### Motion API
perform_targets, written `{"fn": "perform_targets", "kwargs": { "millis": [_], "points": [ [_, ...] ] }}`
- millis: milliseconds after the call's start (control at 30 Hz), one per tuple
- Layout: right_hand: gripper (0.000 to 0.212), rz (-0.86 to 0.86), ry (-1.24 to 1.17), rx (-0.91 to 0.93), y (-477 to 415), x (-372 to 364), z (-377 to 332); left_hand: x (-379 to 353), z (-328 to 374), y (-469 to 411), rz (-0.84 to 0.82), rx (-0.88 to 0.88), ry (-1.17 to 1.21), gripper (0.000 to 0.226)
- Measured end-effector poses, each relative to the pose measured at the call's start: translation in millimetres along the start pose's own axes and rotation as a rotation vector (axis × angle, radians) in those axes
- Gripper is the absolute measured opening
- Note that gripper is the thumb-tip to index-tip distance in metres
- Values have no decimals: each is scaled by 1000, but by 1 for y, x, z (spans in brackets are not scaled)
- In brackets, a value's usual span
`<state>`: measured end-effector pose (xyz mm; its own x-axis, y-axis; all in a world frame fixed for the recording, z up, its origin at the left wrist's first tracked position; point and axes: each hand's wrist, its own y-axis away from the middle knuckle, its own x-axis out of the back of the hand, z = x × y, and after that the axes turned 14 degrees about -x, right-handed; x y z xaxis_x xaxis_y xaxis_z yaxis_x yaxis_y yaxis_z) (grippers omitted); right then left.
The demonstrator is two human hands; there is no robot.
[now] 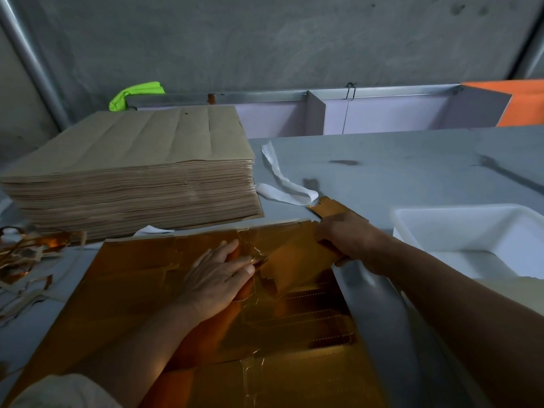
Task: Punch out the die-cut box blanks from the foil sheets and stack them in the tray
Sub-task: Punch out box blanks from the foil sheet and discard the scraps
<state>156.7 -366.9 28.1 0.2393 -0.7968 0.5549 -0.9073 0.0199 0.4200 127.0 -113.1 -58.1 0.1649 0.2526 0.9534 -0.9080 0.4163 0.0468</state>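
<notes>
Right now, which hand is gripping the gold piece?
The right hand: its fingers curl round the gold blank, while the left hand lies flat on the foil sheet.

I have one wide-angle view, worn on the head, looking forward and down onto the grey tabletop (382, 160). It sits close: the shiny gold foil sheet (132, 275) fills the lower frame, the white plastic tray (441, 212) sits at right, a grey concrete wall (265, 39) closes the far side.
</notes>
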Motion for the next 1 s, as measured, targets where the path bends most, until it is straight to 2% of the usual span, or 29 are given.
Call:
{"fn": "perform_targets", "kwargs": {
  "millis": [400,600,833,1000],
  "points": [
    [14,-18,1,-44,0,7,0,-4,-3,-1,28,20,-18,50],
    [21,39,-135,-81,0,19,0,-3,-1,0,33,24,-19,49],
    [13,146,-494,-138,-3,28,1,-2,0,1,30,-1,-39,48],
    [21,193,-615,-214,-7,32,-2,-3,-2,1,55,0,-2,48]
  ]
}}
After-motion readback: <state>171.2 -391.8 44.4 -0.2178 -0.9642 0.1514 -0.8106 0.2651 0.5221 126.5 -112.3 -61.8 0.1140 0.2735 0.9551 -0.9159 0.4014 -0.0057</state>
